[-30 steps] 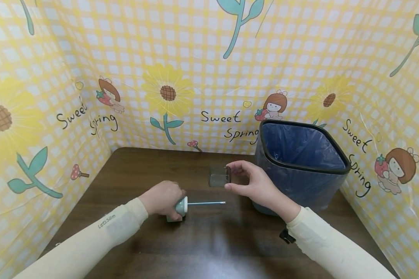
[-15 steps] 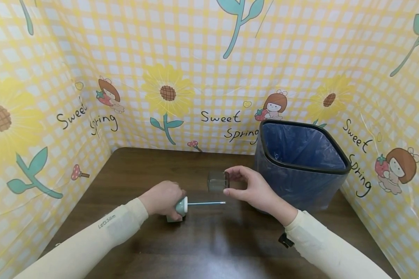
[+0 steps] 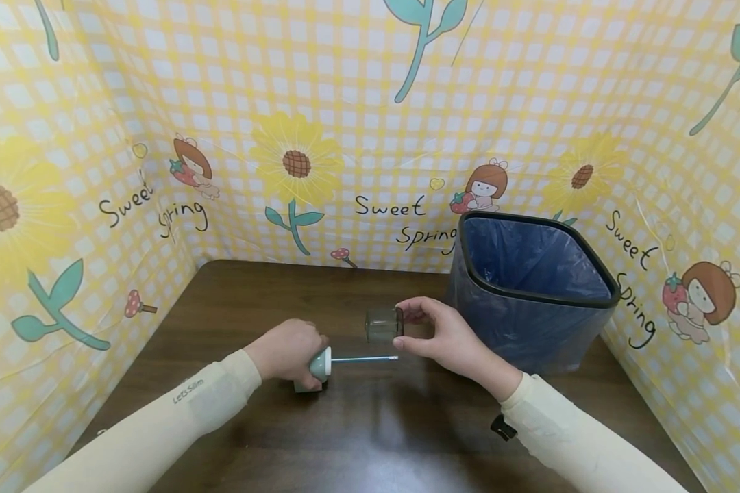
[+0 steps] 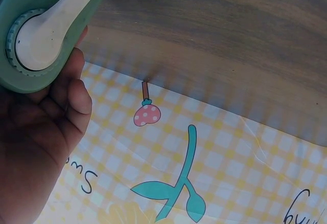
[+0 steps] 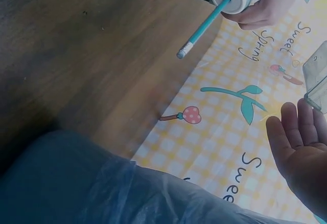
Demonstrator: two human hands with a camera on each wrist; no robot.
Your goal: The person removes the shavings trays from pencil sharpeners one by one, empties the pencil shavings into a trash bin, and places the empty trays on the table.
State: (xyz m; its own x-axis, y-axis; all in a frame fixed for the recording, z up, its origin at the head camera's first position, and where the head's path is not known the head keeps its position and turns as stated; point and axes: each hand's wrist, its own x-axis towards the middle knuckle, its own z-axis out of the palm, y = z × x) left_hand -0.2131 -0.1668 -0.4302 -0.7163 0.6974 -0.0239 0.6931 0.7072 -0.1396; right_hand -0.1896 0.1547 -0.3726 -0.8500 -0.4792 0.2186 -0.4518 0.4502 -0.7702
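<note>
My left hand (image 3: 288, 349) grips a green and white crank pencil sharpener (image 3: 321, 368) on the brown table. A blue pencil (image 3: 364, 359) sticks out of its white front, eraser end pointing right. In the left wrist view the sharpener's white crank (image 4: 43, 45) shows, with fingers behind the green body. Between thumb and fingers, my right hand (image 3: 450, 335) pinches a see-through grey shavings container (image 3: 381, 326) by its right end. It is held sideways above the table, just beyond the pencil. The right wrist view shows the container (image 5: 318, 75) only in part, cut off at the edge.
A bin (image 3: 536, 322) with a blue plastic liner and black rim (image 3: 545, 299) stands at the back right, close to my right hand. Yellow checked sheeting (image 3: 370, 137) walls in the table (image 3: 265, 294) at the back and both sides.
My right hand has come slightly nearer and a little left, carrying the shavings container toward the pencil's level. My left hand, the sharpener and the pencil have stayed put.
</note>
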